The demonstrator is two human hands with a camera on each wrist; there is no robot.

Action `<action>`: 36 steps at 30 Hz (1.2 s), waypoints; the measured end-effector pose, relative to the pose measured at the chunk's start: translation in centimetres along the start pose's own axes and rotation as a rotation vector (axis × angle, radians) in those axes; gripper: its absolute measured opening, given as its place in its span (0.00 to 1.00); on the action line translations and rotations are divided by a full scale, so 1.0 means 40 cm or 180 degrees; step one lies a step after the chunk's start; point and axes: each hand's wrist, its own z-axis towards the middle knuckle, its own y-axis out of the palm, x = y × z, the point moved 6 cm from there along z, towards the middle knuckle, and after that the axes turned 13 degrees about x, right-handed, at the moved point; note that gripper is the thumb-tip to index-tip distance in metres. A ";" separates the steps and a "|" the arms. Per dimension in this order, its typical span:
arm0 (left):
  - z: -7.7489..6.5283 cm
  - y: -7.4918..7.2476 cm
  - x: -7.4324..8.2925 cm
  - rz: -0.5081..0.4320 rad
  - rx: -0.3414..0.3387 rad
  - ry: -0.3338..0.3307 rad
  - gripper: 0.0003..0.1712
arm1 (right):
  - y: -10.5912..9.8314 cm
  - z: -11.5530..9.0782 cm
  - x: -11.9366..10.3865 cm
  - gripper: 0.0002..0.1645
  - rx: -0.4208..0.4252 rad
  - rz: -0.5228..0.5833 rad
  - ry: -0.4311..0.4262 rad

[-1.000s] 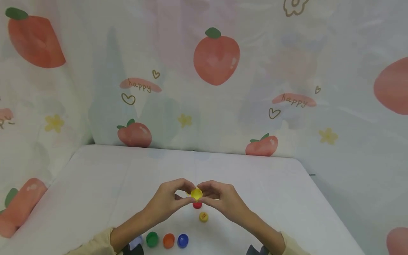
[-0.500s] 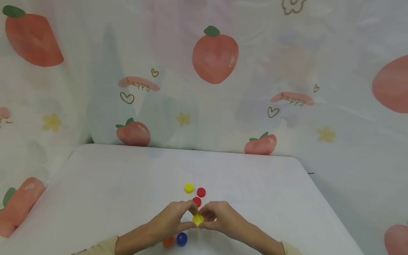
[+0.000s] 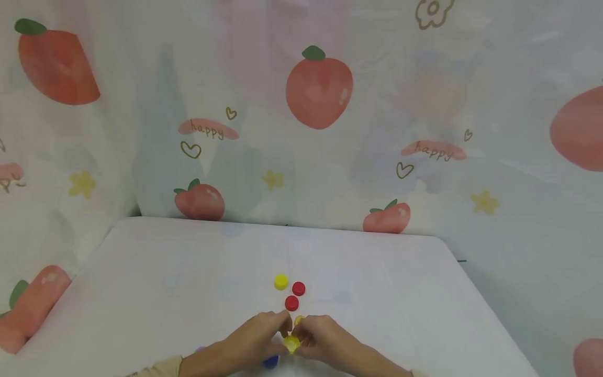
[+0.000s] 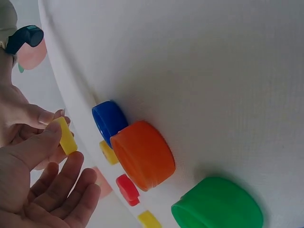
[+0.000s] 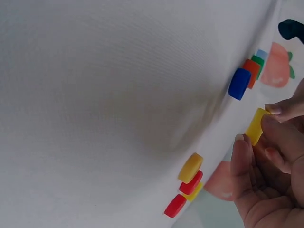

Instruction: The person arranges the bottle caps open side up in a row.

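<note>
A small yellow bottle cap point(image 3: 291, 344) is held above the table between both hands, its hollow side facing up toward the head camera. My left hand point(image 3: 252, 339) pinches its left edge with thumb and finger, as the left wrist view also shows. From the other side my right hand point(image 3: 332, 341) pinches the same cap point(image 5: 256, 126). Just beyond the hands lies a darker yellow cap point(image 5: 190, 167), partly hidden in the head view. Near the left hand sits a blue cap point(image 4: 108, 119) beside an orange cap point(image 4: 144, 156) and a green cap point(image 4: 218, 206).
Farther out on the white table point(image 3: 212, 272) lie a bright yellow cap point(image 3: 280, 282) and two red caps, one point(image 3: 299, 289) behind the other point(image 3: 292, 303). A light blue cap point(image 5: 261, 54) ends the near row. A printed curtain point(image 3: 320, 157) hangs behind the table.
Both hands have come back toward the body with the yellow cap. The yellow and red caps behind them are uncovered, while the near row is now mostly hidden in the head view.
</note>
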 end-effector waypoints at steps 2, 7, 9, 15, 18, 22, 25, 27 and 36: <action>-0.001 0.008 -0.002 0.0106 -0.0009 0.0001 0.17 | 0.008 -0.001 0.004 0.10 -0.0036 -0.0067 0.0060; -0.002 0.031 -0.008 0.0345 -0.0189 -0.0093 0.17 | 0.028 -0.002 0.009 0.11 -0.0135 -0.0260 0.0121; -0.004 0.040 -0.011 0.0376 -0.0297 -0.0163 0.17 | 0.036 -0.001 0.010 0.11 -0.0179 -0.0342 0.0130; -0.008 0.052 -0.014 0.0413 -0.0412 -0.0196 0.18 | 0.047 0.002 0.007 0.11 -0.0238 -0.0491 0.0104; -0.007 0.054 -0.014 0.0479 -0.0424 -0.0208 0.18 | 0.050 0.004 0.007 0.11 -0.0229 -0.0527 0.0090; -0.002 0.062 -0.015 0.0608 -0.0503 -0.0321 0.19 | 0.057 0.007 0.014 0.11 -0.0245 -0.0548 0.0179; -0.001 0.067 -0.014 0.0666 -0.0563 -0.0369 0.19 | 0.063 0.008 0.018 0.11 -0.0255 -0.0557 0.0242; -0.002 0.069 -0.011 0.0681 -0.0569 -0.0332 0.20 | 0.065 0.007 0.020 0.10 -0.0240 -0.0576 0.0229; -0.004 0.070 -0.004 0.0809 -0.0554 -0.0177 0.21 | 0.068 0.000 0.020 0.08 -0.0127 -0.0649 0.0020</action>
